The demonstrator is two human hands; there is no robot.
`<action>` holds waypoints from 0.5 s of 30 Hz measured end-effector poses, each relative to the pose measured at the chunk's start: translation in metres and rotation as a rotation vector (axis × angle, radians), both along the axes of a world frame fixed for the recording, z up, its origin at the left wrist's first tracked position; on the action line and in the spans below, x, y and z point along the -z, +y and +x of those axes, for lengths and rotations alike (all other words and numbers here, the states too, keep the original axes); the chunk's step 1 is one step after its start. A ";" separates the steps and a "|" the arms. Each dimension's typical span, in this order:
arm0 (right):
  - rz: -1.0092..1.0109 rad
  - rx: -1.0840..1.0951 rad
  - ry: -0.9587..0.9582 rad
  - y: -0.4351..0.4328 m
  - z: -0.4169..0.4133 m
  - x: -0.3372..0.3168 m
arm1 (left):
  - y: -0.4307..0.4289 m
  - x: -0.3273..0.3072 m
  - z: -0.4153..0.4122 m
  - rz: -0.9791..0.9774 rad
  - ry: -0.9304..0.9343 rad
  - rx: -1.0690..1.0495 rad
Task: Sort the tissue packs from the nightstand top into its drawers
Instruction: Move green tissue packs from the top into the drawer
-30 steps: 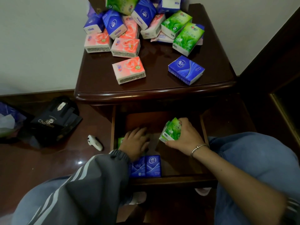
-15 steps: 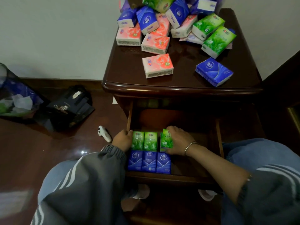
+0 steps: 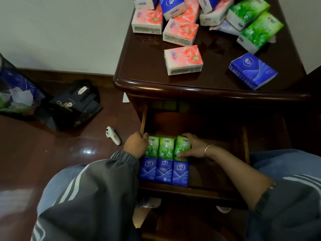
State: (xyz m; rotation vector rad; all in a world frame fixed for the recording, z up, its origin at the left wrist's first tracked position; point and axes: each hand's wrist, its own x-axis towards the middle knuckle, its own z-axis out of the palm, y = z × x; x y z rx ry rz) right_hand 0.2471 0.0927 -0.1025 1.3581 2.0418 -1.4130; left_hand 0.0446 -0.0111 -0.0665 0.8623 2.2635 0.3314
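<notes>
Drawer (image 3: 217, 164): right hand (image 3: 194, 146) grips rightmost green pack (image 3: 181, 148), axis front-back; left hand (image 3: 136, 145) curled left of row (image 3: 165, 147), grip unclear.

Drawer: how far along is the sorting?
Done: three blue packs and two green packs stand in rows in the open drawer. In hand: the right hand grips a third green pack; the left hand rests against the row's other end. Left: many pink, blue and green packs on the nightstand top.

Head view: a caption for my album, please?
In the drawer, left hand and right hand sandwich green tissue packs behind blue packs.
</notes>
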 end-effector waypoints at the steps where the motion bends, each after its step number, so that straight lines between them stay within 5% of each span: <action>1: -0.058 0.064 0.016 0.001 0.001 -0.001 | 0.000 0.001 0.000 0.001 0.001 0.003; 7: -0.372 0.459 0.085 0.000 -0.001 -0.006 | 0.003 0.003 0.000 0.002 0.017 -0.001; 15: -0.683 0.574 0.160 -0.004 0.002 -0.006 | 0.004 -0.002 0.001 0.023 -0.035 -0.067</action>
